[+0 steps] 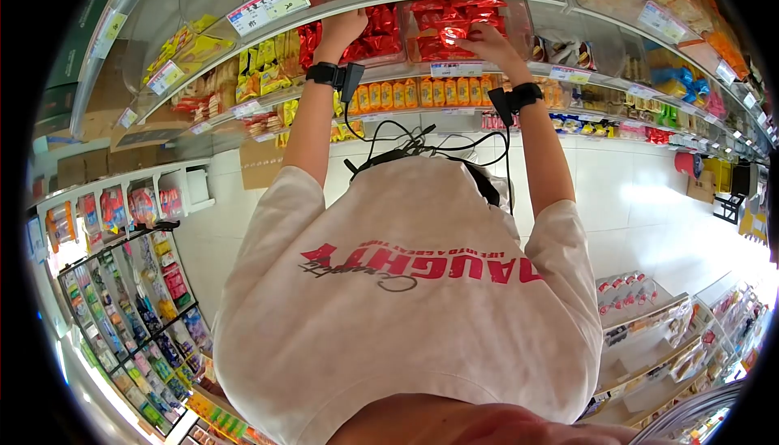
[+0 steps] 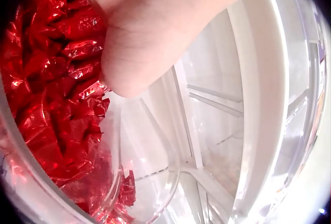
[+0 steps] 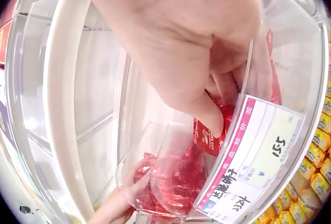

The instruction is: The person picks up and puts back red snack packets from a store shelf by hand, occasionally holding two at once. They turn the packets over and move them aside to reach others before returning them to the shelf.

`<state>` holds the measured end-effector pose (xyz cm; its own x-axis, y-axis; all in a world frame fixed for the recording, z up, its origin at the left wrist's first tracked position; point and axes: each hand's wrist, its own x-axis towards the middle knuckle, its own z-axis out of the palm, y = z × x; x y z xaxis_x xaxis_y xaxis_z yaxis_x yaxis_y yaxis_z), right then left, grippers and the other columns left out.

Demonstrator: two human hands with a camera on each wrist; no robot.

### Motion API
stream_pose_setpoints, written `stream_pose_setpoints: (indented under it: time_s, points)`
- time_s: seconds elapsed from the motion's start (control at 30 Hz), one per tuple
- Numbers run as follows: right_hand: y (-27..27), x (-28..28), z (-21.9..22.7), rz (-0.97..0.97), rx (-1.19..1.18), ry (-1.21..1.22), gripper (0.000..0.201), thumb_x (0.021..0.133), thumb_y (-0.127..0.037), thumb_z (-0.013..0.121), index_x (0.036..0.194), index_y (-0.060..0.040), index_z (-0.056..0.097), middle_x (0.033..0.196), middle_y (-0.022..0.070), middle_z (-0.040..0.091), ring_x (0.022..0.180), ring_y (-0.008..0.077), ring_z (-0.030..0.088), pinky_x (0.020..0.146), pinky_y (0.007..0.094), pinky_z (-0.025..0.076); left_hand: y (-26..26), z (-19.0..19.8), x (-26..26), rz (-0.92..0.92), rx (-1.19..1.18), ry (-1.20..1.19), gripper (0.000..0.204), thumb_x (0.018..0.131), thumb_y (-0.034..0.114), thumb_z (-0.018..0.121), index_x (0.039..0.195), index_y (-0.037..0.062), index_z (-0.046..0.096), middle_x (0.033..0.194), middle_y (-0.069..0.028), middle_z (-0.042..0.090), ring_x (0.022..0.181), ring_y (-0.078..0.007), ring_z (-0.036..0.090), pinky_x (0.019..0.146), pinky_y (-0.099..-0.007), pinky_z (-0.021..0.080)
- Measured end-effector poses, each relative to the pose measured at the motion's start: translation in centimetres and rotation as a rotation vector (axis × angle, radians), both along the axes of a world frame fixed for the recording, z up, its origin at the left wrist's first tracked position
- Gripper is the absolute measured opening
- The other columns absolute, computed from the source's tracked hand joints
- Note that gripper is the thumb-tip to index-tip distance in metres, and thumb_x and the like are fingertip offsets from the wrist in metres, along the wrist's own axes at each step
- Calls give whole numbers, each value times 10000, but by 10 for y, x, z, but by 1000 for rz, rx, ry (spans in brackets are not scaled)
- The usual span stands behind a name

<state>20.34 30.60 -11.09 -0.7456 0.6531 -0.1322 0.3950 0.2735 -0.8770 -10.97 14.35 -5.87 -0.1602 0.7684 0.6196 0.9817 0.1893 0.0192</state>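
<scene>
In the right wrist view, my right hand point(image 3: 181, 53) reaches into a clear bin point(image 3: 292, 32). Its thumb presses a shiny red snack packet point(image 3: 207, 136) while the other fingers curl in behind the bin's front wall. A handwritten price tag point(image 3: 251, 162) covers part of that wall. My left hand point(image 1: 345, 27) is in the neighbouring bin to the left. Its palm edge lies against a heap of red foil packets point(image 2: 57, 79) in the left wrist view. The left fingertips are hidden there, and I cannot tell whether they hold a packet.
Orange-yellow packs point(image 1: 398, 92) line the shelf below the bins. Yellow packets point(image 1: 268, 64) stand to the left, and dark-and-white packets point(image 1: 564, 51) to the right. Black cables point(image 1: 422, 141) hang between the wrist straps, in front of the white shirt point(image 1: 406, 242). More shelves stand behind.
</scene>
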Motion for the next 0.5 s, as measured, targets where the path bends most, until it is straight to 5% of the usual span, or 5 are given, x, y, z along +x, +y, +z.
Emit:
stream_pose_setpoints:
  time_s: [0.13, 0.23, 0.5]
  points:
    - [-12, 2, 32, -27, 101, 100, 731, 857, -420, 807, 1398, 8, 564, 1329, 208, 654, 1222, 310, 645, 996, 391, 517, 1, -7, -3, 31, -95, -78, 299, 959, 195, 600, 1233, 106, 681, 1266, -232, 599, 1153, -444, 581, 961, -521, 502]
    - [-6, -6, 14, -98, 169, 345, 683, 856, -373, 824, 1383, -12, 583, 1333, 196, 657, 1228, 309, 640, 999, 396, 514, 2, -9, -7, -36, -78, -95, 640, 885, 122, 652, 1496, 214, 485, 1533, -170, 447, 1444, -476, 335, 1077, -612, 424]
    - [-9, -22, 32, -125, 377, 314, 686, 863, -361, 818, 1420, -65, 548, 1179, 199, 707, 1092, 328, 678, 948, 403, 527, 2, -14, -8, -75, -39, -194, 643, 889, 134, 654, 1502, 223, 484, 1552, -116, 449, 1461, -482, 310, 1119, -643, 353]
